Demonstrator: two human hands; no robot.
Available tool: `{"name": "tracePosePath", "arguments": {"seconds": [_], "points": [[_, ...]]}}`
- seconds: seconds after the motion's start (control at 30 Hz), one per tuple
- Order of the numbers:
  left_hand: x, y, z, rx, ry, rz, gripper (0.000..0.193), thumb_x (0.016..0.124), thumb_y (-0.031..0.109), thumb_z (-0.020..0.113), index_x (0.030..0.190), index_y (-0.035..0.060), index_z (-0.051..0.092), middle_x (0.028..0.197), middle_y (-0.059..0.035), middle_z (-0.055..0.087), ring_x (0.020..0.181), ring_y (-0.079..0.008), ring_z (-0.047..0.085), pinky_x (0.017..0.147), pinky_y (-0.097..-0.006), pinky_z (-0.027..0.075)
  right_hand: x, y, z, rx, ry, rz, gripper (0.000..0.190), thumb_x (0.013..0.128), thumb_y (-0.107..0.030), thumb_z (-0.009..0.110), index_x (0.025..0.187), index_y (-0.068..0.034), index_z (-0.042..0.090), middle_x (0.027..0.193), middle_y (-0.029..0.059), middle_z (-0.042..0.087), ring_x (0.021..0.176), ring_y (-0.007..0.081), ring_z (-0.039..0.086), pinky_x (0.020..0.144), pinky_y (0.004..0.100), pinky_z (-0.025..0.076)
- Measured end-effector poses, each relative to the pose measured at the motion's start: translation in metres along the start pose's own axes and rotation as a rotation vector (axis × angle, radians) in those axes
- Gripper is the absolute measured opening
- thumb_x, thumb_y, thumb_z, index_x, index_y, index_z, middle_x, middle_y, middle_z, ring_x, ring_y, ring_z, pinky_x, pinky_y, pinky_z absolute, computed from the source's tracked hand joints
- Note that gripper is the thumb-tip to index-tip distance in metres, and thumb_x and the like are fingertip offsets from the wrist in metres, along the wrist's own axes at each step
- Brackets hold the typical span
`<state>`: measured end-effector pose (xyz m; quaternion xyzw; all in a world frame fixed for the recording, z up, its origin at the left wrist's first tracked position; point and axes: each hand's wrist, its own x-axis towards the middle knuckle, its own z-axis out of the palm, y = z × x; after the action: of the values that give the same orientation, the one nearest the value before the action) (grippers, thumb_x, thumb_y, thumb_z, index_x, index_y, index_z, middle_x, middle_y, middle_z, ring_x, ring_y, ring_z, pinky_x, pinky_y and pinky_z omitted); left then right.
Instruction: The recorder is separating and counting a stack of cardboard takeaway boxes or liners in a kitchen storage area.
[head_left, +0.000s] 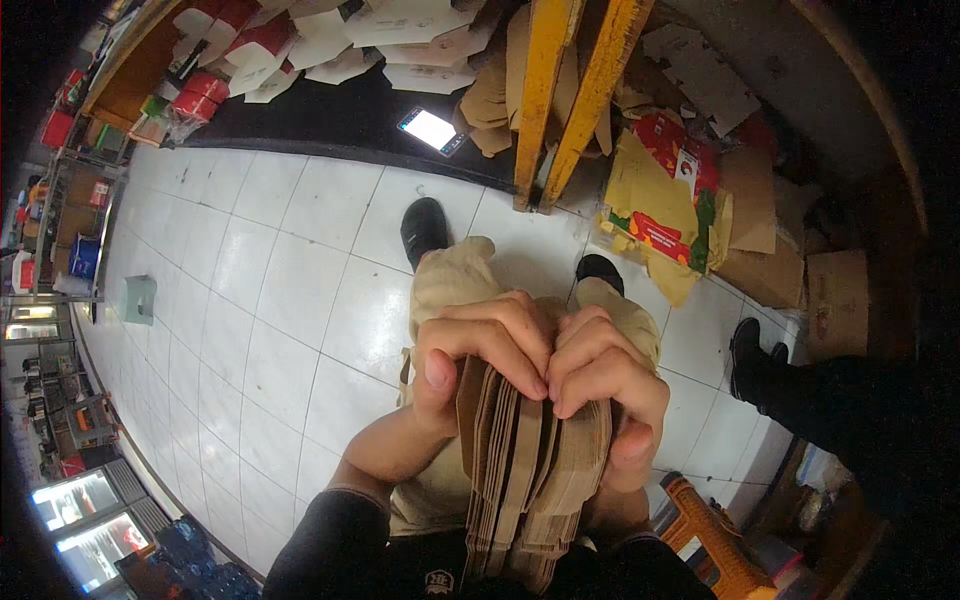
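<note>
A thick stack of flat brown cardboard pieces (525, 465) stands on edge between my hands, above my lap. My left hand (484, 349) grips its left side, with the thumb along the outer face and the fingers curled over the top edges. On the opposite side my right hand (611, 375) clasps the stack in the same way. The fingertips of both hands nearly meet at the top middle. There the pieces fan apart slightly, leaving a narrow gap. The stack's lower end reaches toward my dark shirt.
A lit smartphone (431, 131) lies on a black surface ahead, near white folded cartons (412, 30). Yellow metal posts (540, 105) rise beside it. A torn yellow packet (660, 202) and cardboard boxes (757, 262) are at right, near another person's dark shoe (750, 352). A stool (139, 300) stands left.
</note>
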<state>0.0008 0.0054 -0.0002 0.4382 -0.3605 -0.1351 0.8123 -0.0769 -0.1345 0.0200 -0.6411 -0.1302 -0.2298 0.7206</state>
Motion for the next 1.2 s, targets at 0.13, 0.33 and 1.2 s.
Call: {"name": "tracePosePath", "arguments": {"seconds": [0.13,0.33,1.2], "points": [[0.0005,0.0,0.002,0.03,-0.001,-0.008,0.08,0.104,0.061,0.026,0.075,0.0005,0.068,0.079,-0.0145,0.066,0.07,-0.0229,0.057,0.072,-0.0358,0.045,0.0019,-0.0038,0.0001,-0.015,0.002,0.019,0.072,0.096,-0.068,0.045,0.084,0.0,0.066,0.082,0.0105,0.059,0.075,0.0239,0.052,0.072,0.0361,0.039],[0.0,-0.0006,0.0001,0.019,0.001,0.005,0.08,0.104,0.062,0.026,0.074,0.0005,0.068,0.079,-0.0144,0.066,0.071,-0.0231,0.057,0.072,-0.0362,0.045,0.0012,-0.0024,-0.0011,-0.033,-0.027,0.026,0.074,0.096,-0.069,0.042,0.084,0.0,0.067,0.082,0.0099,0.058,0.075,0.0244,0.052,0.072,0.0363,0.039],[-0.0002,0.0004,-0.0006,0.01,-0.001,-0.013,0.079,0.104,0.062,0.026,0.075,0.0007,0.068,0.08,-0.0145,0.066,0.071,-0.0227,0.056,0.072,-0.036,0.045,-0.0004,0.0008,-0.0003,-0.016,-0.012,0.008,0.073,0.098,-0.067,0.042,0.083,-0.001,0.068,0.083,0.0108,0.058,0.074,0.0245,0.051,0.071,0.0371,0.038]]}}
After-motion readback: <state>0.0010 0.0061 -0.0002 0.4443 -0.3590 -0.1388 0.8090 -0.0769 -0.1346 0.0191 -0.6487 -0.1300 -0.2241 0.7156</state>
